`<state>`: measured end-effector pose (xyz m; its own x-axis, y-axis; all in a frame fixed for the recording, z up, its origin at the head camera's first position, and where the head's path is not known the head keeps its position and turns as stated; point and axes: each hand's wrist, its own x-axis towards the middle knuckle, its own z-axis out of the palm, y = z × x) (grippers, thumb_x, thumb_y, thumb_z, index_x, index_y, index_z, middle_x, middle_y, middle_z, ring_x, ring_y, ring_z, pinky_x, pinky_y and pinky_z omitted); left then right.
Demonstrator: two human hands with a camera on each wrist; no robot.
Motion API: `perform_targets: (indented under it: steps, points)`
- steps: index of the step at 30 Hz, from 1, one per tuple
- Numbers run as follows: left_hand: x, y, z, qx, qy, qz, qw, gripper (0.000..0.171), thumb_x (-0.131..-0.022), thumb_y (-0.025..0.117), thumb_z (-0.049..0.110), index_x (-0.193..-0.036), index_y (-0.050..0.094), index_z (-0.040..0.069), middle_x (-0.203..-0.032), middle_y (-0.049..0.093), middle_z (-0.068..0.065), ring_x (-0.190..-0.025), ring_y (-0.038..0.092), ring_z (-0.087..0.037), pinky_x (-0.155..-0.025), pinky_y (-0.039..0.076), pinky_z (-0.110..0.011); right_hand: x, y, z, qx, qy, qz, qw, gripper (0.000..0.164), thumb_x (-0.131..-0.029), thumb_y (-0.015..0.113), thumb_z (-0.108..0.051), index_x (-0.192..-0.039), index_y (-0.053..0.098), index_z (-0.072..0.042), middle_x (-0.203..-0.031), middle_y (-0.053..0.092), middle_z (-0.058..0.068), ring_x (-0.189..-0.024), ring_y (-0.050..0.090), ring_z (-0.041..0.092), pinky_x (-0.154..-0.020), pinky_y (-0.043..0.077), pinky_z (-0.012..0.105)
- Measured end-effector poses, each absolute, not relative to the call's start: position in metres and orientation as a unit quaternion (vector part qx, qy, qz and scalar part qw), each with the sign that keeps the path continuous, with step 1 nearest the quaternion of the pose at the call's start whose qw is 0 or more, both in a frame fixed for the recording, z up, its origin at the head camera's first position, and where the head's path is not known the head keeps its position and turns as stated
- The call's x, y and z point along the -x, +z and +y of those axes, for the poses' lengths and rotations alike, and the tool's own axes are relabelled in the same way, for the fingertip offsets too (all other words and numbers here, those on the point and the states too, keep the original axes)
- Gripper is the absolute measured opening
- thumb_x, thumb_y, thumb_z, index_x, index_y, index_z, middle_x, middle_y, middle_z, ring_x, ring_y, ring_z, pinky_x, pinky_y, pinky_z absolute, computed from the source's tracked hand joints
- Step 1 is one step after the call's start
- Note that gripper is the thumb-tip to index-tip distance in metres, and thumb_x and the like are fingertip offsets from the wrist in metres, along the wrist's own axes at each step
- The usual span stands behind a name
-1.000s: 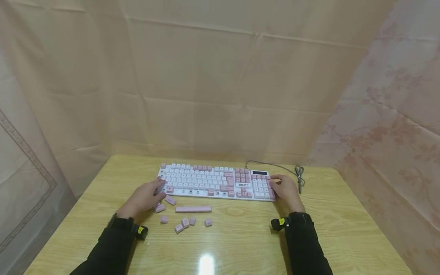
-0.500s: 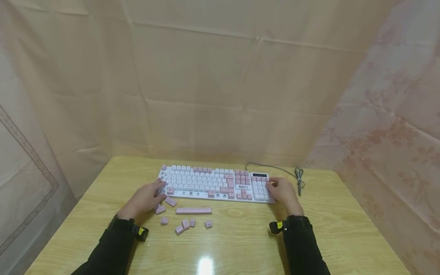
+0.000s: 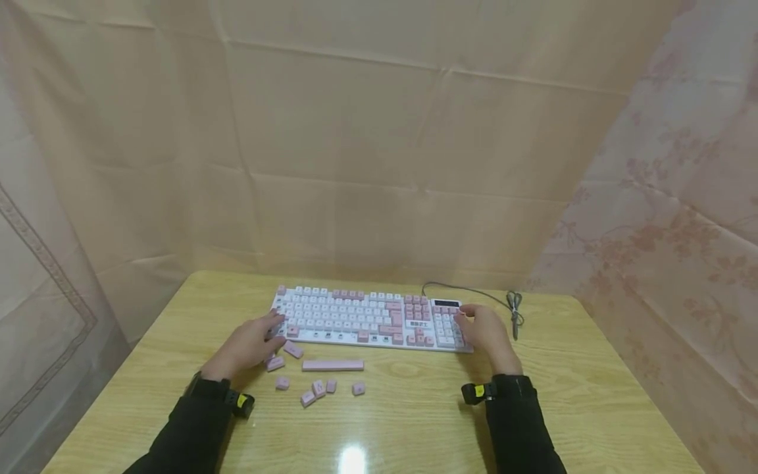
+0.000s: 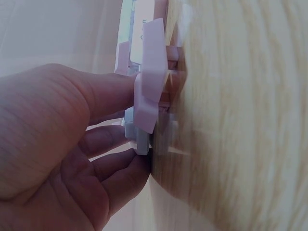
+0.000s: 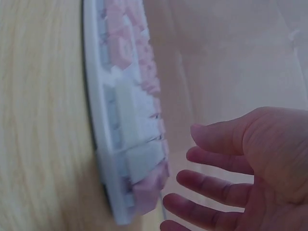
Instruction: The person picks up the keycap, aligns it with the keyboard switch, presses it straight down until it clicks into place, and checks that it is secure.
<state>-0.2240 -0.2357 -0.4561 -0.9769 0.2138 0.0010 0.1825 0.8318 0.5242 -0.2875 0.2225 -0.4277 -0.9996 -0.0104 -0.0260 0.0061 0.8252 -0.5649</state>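
A white and pink keyboard (image 3: 343,315) lies on the table; some key positions in its bottom row and left edge have no caps. My left hand (image 3: 244,345) holds its left end, the thumb on the near side and the fingers curled at the end, in the left wrist view as well. Two pink keycaps (image 4: 154,62) stand right by that thumb. My right hand (image 3: 490,334) is at the number pad. In the right wrist view its fingers (image 5: 211,187) are spread and relaxed, apart from the keyboard's edge (image 5: 103,144).
In front of the keyboard lie a long pink spacebar (image 3: 333,365) and several loose pink keycaps (image 3: 318,388). A grey cable (image 3: 468,288) runs from the back to a tied bundle (image 3: 514,309) at the right. A beige curtain (image 3: 379,164) hangs behind the table (image 3: 414,421).
My right hand has moved slightly left, off the keyboard's right end and over the number pad. The left hand and the loose keycaps stay in place.
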Motion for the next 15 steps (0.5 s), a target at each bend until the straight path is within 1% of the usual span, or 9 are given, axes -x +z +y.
perform_targets:
  steps: [3, 7, 11, 15]
  points:
    - [0.224, -0.456, -0.236, -0.102, 0.268, 0.957, 0.028, 0.049, -0.100, 0.063, 0.014, -0.144, 0.051, -0.005, -0.153, 0.038, -0.032, -0.138, 0.040, -0.048, -0.110, 0.034, -0.061, 0.286, -0.422, 0.219, 0.020, -0.290, 0.957, 0.004, 0.043, -0.103, 0.057, -0.027, -0.134, 0.062, 0.002, -0.135, 0.060, 0.024, -0.123, 0.056, 0.043, -0.101, 0.044, 0.058]
    - [0.224, -0.456, -0.236, -0.103, 0.266, 0.958, 0.027, 0.049, -0.100, 0.063, 0.014, -0.143, 0.051, -0.006, -0.152, 0.038, -0.032, -0.138, 0.040, -0.048, -0.110, 0.034, -0.061, 0.282, -0.415, 0.211, 0.066, -0.283, 0.956, -0.024, 0.039, -0.103, 0.060, -0.025, -0.132, 0.064, 0.000, -0.132, 0.063, 0.022, -0.113, 0.063, 0.040, -0.095, 0.050, 0.055]
    - [0.225, -0.456, -0.237, -0.108, 0.263, 0.958, 0.026, 0.049, -0.100, 0.062, 0.014, -0.143, 0.050, -0.007, -0.152, 0.038, -0.033, -0.138, 0.040, -0.049, -0.110, 0.034, -0.061, 0.276, -0.407, 0.198, 0.124, -0.285, 0.949, -0.050, 0.035, -0.101, 0.064, -0.022, -0.129, 0.067, -0.001, -0.127, 0.066, 0.020, -0.110, 0.065, 0.038, -0.092, 0.052, 0.053]
    - [0.225, -0.455, -0.236, -0.105, 0.264, 0.958, 0.032, 0.049, -0.100, 0.063, 0.014, -0.143, 0.051, -0.006, -0.152, 0.038, -0.032, -0.138, 0.040, -0.048, -0.110, 0.034, -0.060, 0.270, -0.403, 0.186, 0.166, -0.288, 0.941, -0.064, 0.032, -0.099, 0.067, -0.019, -0.126, 0.070, -0.002, -0.123, 0.068, 0.018, -0.107, 0.065, 0.036, -0.089, 0.053, 0.051]
